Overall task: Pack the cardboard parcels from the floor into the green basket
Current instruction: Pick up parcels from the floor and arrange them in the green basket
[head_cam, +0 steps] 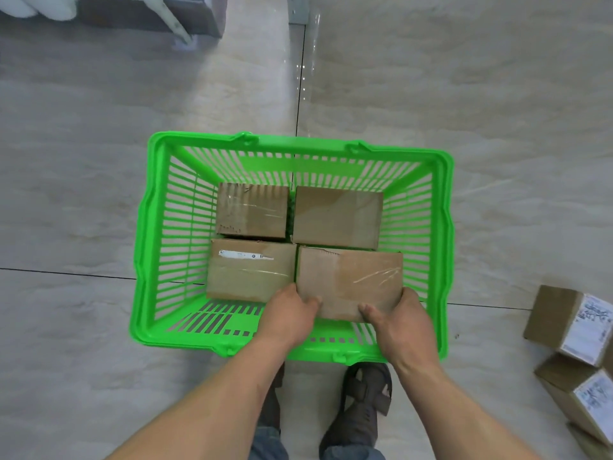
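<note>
The green basket [146, 247] stands on the tiled floor right in front of me. Three cardboard parcels lie inside it: one at the far left [252, 210], one at the far right [336, 215], one at the near left [248, 273]. A fourth parcel [351, 277] is at the near right of the basket. My left hand [288, 313] grips its near left corner and my right hand [401, 323] grips its near right corner. Its underside is hidden, so I cannot tell whether it rests on the basket bottom.
Two more cardboard parcels with white labels lie on the floor at the right edge, an upper parcel [567, 323] and a lower parcel [580, 396]. My feet in dark sandals [361, 403] stand just behind the basket. A grey piece of furniture [149, 11] sits at the top left.
</note>
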